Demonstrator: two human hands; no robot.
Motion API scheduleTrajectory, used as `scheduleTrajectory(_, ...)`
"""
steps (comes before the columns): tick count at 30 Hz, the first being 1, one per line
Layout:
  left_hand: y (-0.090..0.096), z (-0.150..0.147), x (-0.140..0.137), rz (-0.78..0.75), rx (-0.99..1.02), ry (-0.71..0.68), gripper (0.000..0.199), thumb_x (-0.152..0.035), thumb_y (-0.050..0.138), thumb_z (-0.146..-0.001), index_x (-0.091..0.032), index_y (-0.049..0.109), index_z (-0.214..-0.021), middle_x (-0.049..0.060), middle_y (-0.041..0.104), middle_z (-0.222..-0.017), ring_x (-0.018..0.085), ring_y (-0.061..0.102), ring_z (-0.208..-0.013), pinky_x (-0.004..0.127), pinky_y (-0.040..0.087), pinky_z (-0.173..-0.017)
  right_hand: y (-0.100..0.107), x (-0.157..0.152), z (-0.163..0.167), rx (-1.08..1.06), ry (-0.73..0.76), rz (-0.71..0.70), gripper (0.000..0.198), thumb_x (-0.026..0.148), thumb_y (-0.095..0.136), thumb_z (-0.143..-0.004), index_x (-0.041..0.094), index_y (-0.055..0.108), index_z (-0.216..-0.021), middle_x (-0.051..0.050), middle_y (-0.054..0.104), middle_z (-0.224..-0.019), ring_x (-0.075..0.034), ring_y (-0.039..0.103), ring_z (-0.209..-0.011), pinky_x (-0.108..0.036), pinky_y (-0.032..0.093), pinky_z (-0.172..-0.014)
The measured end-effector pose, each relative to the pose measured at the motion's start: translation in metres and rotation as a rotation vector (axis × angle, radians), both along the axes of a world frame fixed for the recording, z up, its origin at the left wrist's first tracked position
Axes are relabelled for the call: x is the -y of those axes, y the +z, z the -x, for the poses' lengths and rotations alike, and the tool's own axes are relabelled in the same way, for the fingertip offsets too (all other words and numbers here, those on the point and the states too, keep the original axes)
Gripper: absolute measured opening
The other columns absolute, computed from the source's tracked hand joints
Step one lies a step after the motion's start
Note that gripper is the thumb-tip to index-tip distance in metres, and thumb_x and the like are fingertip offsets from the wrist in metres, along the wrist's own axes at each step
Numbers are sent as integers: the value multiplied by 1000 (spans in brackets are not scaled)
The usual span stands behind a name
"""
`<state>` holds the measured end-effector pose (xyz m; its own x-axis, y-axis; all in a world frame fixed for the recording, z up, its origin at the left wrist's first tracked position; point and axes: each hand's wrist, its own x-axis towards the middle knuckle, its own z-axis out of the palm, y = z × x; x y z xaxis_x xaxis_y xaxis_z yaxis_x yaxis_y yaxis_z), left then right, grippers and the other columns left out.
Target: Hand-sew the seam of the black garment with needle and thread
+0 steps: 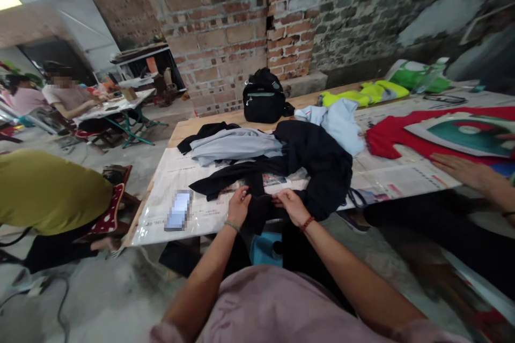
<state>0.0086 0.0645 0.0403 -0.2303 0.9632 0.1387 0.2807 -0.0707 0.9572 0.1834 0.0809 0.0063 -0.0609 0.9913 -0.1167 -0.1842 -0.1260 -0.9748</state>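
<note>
Black garment cloth (257, 209) hangs over the table's near edge, between my two hands. My left hand (238, 208) pinches its left side, with the fingertips curled together. On the other side, my right hand (293, 206) is closed on the same cloth, thumb against fingers. Farther back, the dark garment spreads into a bunched heap (317, 161) on the right. A light grey-blue garment (237, 144) lies folded over black fabric at the left. The exact edge under my fingertips is too small to make out.
A phone (179, 210) lies on the paper-covered table (156, 185). Behind the clothes stand a black bag (263, 96) and a pale blue garment (338, 123). At the right, a co-worker's hand (458, 166) is beside an iron (462, 131) on red cloth (386, 136). Someone sits at the left.
</note>
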Motion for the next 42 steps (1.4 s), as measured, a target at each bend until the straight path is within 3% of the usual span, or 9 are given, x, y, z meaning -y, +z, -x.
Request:
scheduleTrajectory(3,-32,8,23,181,343,-68,36,-19,59,-64,-16,53,-99,2,60,-77,12,56,-67,26,45,-63,-15,1,1,-75,34,102,32,43,60,-62,17,44,-70,-1,61,-73,-12,59,-61,-26,45,-57)
scheduleTrajectory(7,-45,13,45,226,518,-36,43,-18,66,-57,-15,53,-98,3,60,-83,10,55,-67,23,43,-63,-15,14,4,-97,2,32,31,42,59,-64,16,43,-69,-2,63,-73,-8,54,-47,-20,36,-44)
scheduleTrajectory(13,-43,10,61,255,554,-10,44,-23,70,-57,-15,56,-98,-6,52,-58,6,48,-55,20,39,-58,13,40,2,-200,72,29,30,43,55,-71,19,38,-71,-4,64,-80,-8,52,-42,-22,38,-43)
scheduleTrajectory(20,-39,4,75,254,478,7,29,-26,68,-59,-14,60,-84,-3,57,-64,7,49,-58,20,39,-56,31,64,7,-197,142,24,30,43,52,-73,19,35,-72,-2,62,-83,-7,54,-41,-22,40,-44)
scheduleTrajectory(28,-30,2,80,233,442,28,28,-26,68,-58,-14,60,-81,-2,56,-65,8,48,-57,20,38,-53,15,75,18,-192,253,106,33,47,55,-71,18,44,-79,4,55,-58,-7,47,-32,-18,31,-33)
scheduleTrajectory(36,-31,-1,85,237,404,22,24,-26,67,-59,-15,62,-80,-4,55,-62,8,48,-57,20,39,-54,0,86,18,-128,332,142,34,42,60,-66,15,57,-87,3,55,-62,-7,51,-39,-21,39,-41)
scheduleTrajectory(42,-32,-1,88,251,393,9,23,-26,66,-60,-16,61,-80,-3,56,-65,8,49,-58,20,40,-55,-1,88,18,-49,357,169,30,41,56,-68,15,56,-84,5,54,-56,-6,48,-33,-18,33,-35)
